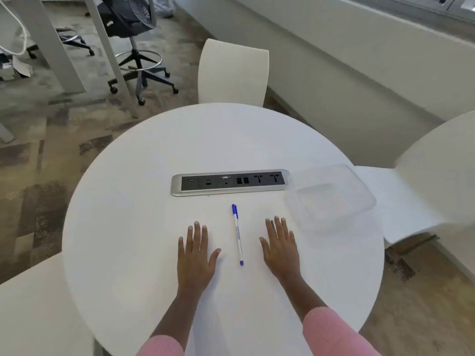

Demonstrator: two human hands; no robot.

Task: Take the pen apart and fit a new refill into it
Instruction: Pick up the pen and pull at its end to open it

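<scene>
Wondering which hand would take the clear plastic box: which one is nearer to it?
Right. The right hand lies flat just beside the box; the left hand lies flat beyond the pen, farther off.

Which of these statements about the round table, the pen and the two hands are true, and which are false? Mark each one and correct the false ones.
1. The pen lies between the left hand and the right hand. True.
2. The right hand is gripping the pen. False: both hands rest flat and open on the table, apart from the pen.
3. A clear plastic container sits to the right of the socket strip. True.
4. The pen is already in pieces. False: it lies whole, blue cap on.
</scene>
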